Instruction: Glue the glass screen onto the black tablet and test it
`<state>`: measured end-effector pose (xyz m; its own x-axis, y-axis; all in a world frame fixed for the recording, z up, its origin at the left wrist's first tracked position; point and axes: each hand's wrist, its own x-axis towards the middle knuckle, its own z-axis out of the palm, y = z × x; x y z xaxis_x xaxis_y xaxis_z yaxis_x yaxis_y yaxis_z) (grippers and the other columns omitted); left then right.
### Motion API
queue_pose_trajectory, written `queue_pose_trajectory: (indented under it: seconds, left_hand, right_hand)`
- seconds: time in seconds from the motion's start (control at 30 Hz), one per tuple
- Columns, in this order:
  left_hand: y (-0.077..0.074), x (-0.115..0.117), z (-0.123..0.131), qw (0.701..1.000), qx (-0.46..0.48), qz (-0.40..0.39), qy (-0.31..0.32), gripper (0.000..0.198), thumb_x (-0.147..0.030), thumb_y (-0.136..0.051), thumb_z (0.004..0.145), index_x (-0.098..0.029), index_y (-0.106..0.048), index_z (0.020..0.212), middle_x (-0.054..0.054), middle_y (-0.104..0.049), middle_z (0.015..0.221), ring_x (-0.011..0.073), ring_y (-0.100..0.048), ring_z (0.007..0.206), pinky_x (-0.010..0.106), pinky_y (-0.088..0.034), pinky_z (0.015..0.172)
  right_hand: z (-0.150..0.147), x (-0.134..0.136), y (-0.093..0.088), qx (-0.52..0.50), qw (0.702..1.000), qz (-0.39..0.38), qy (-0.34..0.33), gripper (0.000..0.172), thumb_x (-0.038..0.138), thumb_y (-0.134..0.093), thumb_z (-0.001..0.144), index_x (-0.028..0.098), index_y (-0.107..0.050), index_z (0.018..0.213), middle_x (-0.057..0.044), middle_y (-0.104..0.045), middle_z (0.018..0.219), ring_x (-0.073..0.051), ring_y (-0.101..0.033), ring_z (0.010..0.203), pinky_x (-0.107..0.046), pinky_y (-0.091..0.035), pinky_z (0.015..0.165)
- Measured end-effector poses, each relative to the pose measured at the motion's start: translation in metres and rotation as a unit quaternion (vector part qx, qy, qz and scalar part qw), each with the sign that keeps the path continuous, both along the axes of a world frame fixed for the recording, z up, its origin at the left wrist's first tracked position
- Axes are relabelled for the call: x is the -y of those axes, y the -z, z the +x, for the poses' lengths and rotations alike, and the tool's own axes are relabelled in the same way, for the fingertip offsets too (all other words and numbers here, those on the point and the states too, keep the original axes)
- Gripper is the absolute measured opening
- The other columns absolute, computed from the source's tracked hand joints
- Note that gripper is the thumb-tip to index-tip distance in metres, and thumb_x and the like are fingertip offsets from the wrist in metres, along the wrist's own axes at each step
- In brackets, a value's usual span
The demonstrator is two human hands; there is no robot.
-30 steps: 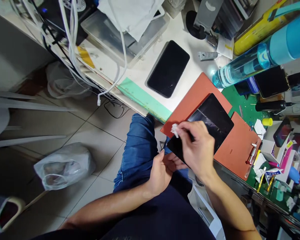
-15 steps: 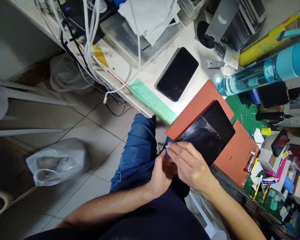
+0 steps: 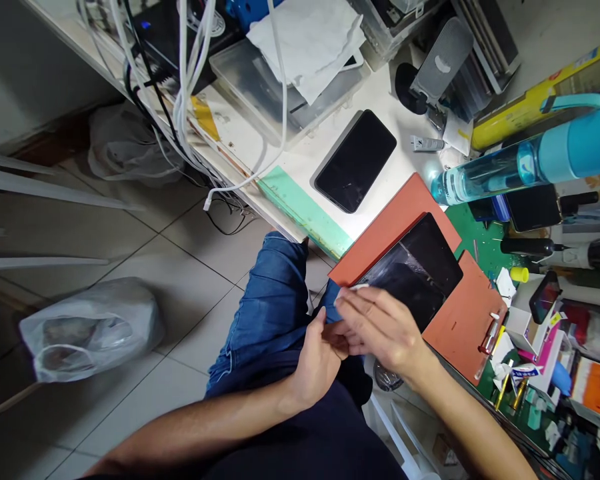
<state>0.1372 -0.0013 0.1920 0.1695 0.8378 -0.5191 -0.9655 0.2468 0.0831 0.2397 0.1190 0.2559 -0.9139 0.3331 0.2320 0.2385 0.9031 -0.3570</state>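
Observation:
My right hand (image 3: 385,330) is closed over a small white wad (image 3: 339,300) that looks like tissue; only a bit of it shows at the fingertips. Just below, my left hand (image 3: 316,363) has its thumb raised and apart, its fingers reaching toward the right palm and partly hidden there. Beyond both hands a black-screened tablet (image 3: 420,267) lies on a reddish-brown folder case (image 3: 460,327), with whitish smears across the glass. The case's near edge overhangs the desk above my lap.
A dark phone (image 3: 356,160) lies on the white desk. A blue water bottle (image 3: 520,160) stands behind the case. White cables (image 3: 184,100) hang over the desk's left edge. Small boxes and tools crowd the green mat (image 3: 475,230). A plastic bag (image 3: 95,327) rests on the floor.
My hands have come slightly apart, the left thumb now clear of the right fingertips. More of the white wad shows. The whole view has shifted a little.

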Motion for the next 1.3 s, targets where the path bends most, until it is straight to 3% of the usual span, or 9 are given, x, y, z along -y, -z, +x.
queue_pose_trajectory:
  seconds: [0.23,0.37,0.5,0.6,0.73,0.87,1.03,1.2,1.3]
  left_hand:
    - [0.0000,0.0003,-0.0001,1.000,0.008,-0.009,-0.015,0.054,-0.074,-0.070,0.090,-0.021,-0.084,0.089,0.009,-0.082,0.089,0.0352,-0.076,0.104,0.049,-0.059,0.098]
    - [-0.0028,-0.0012,-0.0021,0.999,0.018,0.033,0.026,0.069,-0.078,-0.060,0.094,-0.014,-0.084,0.100,0.015,-0.082,0.095,0.0388,-0.074,0.112,0.055,-0.056,0.105]
    - [-0.0034,-0.0019,-0.0027,1.000,0.009,-0.017,-0.007,0.057,-0.071,-0.068,0.094,-0.017,-0.083,0.084,0.010,-0.082,0.088,0.0350,-0.076,0.107,0.051,-0.055,0.108]
    - [-0.0021,-0.0009,-0.0014,0.999,0.031,0.018,0.017,0.065,-0.078,-0.066,0.091,-0.016,-0.082,0.084,0.012,-0.082,0.093,0.0363,-0.075,0.107,0.053,-0.056,0.105]
    - [-0.0013,0.0005,-0.0004,0.999,0.014,-0.050,-0.011,0.056,-0.072,-0.073,0.090,-0.017,-0.084,0.090,0.010,-0.082,0.092,0.0328,-0.076,0.100,0.047,-0.057,0.101]
    - [-0.0032,-0.0016,-0.0024,0.999,0.023,0.006,0.026,0.069,-0.080,-0.066,0.090,-0.014,-0.085,0.100,0.013,-0.082,0.095,0.0361,-0.075,0.105,0.052,-0.056,0.104]
    - [-0.0040,-0.0019,-0.0031,0.998,0.015,-0.055,0.004,0.057,-0.076,-0.076,0.085,-0.019,-0.084,0.085,0.009,-0.081,0.086,0.0335,-0.076,0.101,0.050,-0.054,0.110]
    - [-0.0059,-0.0022,-0.0034,0.999,0.020,0.013,0.034,0.073,-0.083,-0.062,0.091,-0.014,-0.084,0.089,0.013,-0.080,0.090,0.0340,-0.075,0.098,0.053,-0.055,0.108]
    - [-0.0060,-0.0028,-0.0031,0.998,0.029,-0.055,0.013,0.060,-0.078,-0.078,0.082,-0.019,-0.084,0.085,0.008,-0.079,0.081,0.0316,-0.075,0.095,0.050,-0.054,0.109]
  right_hand:
    - [-0.0004,-0.0049,-0.0029,0.027,0.997,0.062,-0.046,0.028,0.009,-0.059,0.107,0.009,-0.071,0.133,-0.018,-0.083,0.122,-0.029,-0.079,0.117,-0.043,-0.072,0.096]
    - [-0.0021,-0.0063,-0.0030,0.006,0.997,0.073,-0.010,0.024,0.006,-0.058,0.107,0.002,-0.071,0.126,-0.024,-0.081,0.121,-0.031,-0.076,0.122,-0.045,-0.071,0.097]
    - [-0.0018,-0.0084,-0.0036,0.009,0.994,0.088,-0.069,0.022,0.008,-0.060,0.106,-0.001,-0.073,0.121,-0.023,-0.082,0.117,-0.031,-0.078,0.115,-0.042,-0.071,0.093]
    - [-0.0005,-0.0099,-0.0045,0.017,0.997,0.077,-0.027,0.024,0.006,-0.056,0.107,-0.003,-0.072,0.123,-0.025,-0.081,0.119,-0.032,-0.076,0.118,-0.044,-0.070,0.094]
    - [0.0000,-0.0078,-0.0036,0.008,0.995,0.082,-0.063,0.020,0.007,-0.061,0.106,-0.001,-0.074,0.118,-0.024,-0.082,0.116,-0.032,-0.077,0.114,-0.042,-0.071,0.092]
    - [0.0003,-0.0065,-0.0028,0.005,0.997,0.080,-0.008,0.025,0.006,-0.055,0.108,0.000,-0.073,0.124,-0.023,-0.082,0.120,-0.029,-0.076,0.118,-0.042,-0.071,0.094]
    - [0.0016,-0.0036,-0.0015,0.004,0.997,0.061,-0.054,0.022,0.008,-0.063,0.105,-0.002,-0.074,0.120,-0.024,-0.082,0.119,-0.032,-0.076,0.118,-0.041,-0.071,0.095]
    - [0.0050,-0.0056,0.0013,-0.002,0.998,0.042,0.048,0.028,0.007,-0.056,0.108,0.001,-0.071,0.132,-0.023,-0.081,0.123,-0.029,-0.072,0.127,-0.043,-0.070,0.098]
    - [0.0033,-0.0031,0.0017,-0.011,0.999,0.035,0.000,0.024,0.009,-0.057,0.108,0.004,-0.074,0.125,-0.021,-0.082,0.122,-0.030,-0.074,0.126,-0.042,-0.070,0.099]
